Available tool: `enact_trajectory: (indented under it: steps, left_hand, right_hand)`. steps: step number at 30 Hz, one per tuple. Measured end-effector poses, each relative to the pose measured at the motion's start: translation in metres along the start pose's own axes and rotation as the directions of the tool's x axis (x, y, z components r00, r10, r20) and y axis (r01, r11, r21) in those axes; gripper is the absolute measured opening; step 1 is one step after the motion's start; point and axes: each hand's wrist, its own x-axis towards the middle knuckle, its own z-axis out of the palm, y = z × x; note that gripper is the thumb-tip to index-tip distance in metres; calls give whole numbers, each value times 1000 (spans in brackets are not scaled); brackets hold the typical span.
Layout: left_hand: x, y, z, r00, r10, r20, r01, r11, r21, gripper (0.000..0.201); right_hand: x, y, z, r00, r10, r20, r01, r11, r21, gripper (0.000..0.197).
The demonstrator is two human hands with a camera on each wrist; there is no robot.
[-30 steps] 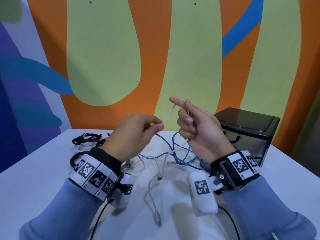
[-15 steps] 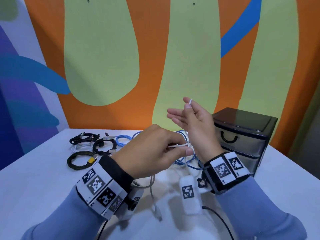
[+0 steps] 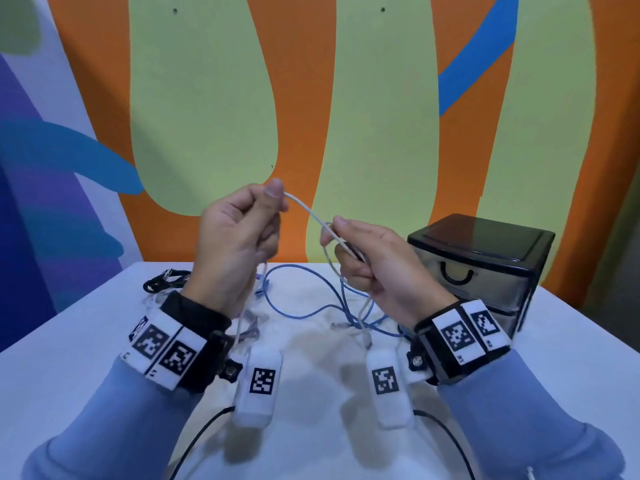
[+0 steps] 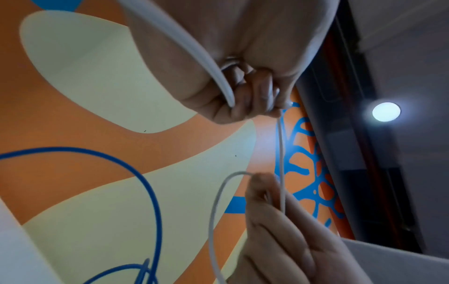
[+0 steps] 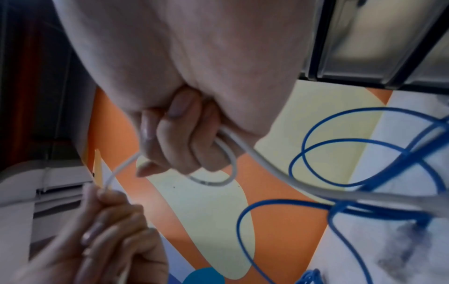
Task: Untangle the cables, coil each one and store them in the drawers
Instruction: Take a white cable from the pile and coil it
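Above the white table (image 3: 86,341), the left hand (image 3: 239,244) at 10 o'clock and the right hand (image 3: 377,268) at 2 o'clock each pinch the white cable (image 3: 308,211) with curled fingers, over the loose blue cable (image 3: 301,313), with black drawers (image 3: 485,271) beyond at 2 o'clock.

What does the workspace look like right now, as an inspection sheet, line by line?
Surface: white table.
Job's things: white cable held up between both hands; blue cable loose on the table; black drawer unit, drawers closed.
Clutter: black cable bundle at far left.
Grippers: left hand pinches the white cable; right hand grips a loop of it.
Cables: black leads run from the wrist cameras.
Surroundings: painted wall.
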Motion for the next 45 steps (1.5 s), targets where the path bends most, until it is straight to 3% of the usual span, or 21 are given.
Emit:
enact_trajectory:
  steps: [4, 7, 11, 14, 17, 19, 21, 24, 28, 30, 33, 37, 40, 45]
  left_hand:
    - [4, -10, -8, 994, 5, -112, 10, 991, 134, 33]
    - [4, -17, -12, 997, 19, -73, 8, 937, 350, 40]
    - [-3, -20, -9, 991, -61, 123, -31, 774, 633, 39]
    - [-13, -16, 8, 914, -220, 340, -117, 662, 741, 34]
    - [-23, -9, 22, 840, -282, 465, -204, 630, 750, 41]
    - [-25, -4, 25, 830, -260, 494, -245, 625, 741, 43]
    - [-28, 0, 27, 837, -233, 495, -255, 634, 730, 43]
    - [-26, 3, 25, 880, -163, 446, -239, 660, 712, 37]
    - [-19, 0, 16, 918, -78, 389, -175, 801, 573, 25]
    - [-17, 3, 15, 949, -53, 310, -114, 860, 497, 29]
    - [-10, 1, 7, 984, -112, 135, 61, 939, 338, 47]
    - [-3, 0, -3, 990, -139, 34, 125, 956, 265, 60]
    - [-2, -1, -7, 992, -126, 12, 119, 960, 253, 52]
    - [1, -4, -10, 998, -63, 0, 62, 978, 197, 24]
  right_hand:
    - [-4, -8, 3, 962, 107, 253, -161, 965, 205, 35]
    - [-7, -10, 4, 957, 70, 282, -161, 936, 313, 33]
    - [-6, -11, 2, 985, -36, 167, -40, 903, 427, 45]
    - [-1, -8, 3, 997, -76, 19, 58, 876, 479, 45]
    - [2, -4, 0, 980, -79, -183, 155, 878, 453, 41]
    - [5, -2, -1, 947, -100, -305, 223, 890, 399, 34]
    - [5, -1, 1, 925, -132, -355, 251, 915, 315, 22]
    - [6, 1, 5, 937, -128, -325, 200, 960, 198, 20]
    - [8, 8, 4, 944, -207, -256, 163, 969, -183, 23]
    - [5, 8, 6, 973, -170, -159, 126, 959, -253, 27]
    - [0, 4, 6, 999, -43, 3, 43, 976, -214, 31]
    - [-3, -4, 3, 988, 54, 142, -44, 996, -72, 33]
    - [-6, -8, 2, 960, 119, 254, -127, 992, 16, 30]
    - [-9, -12, -1, 941, 142, 306, -210, 957, 199, 32]
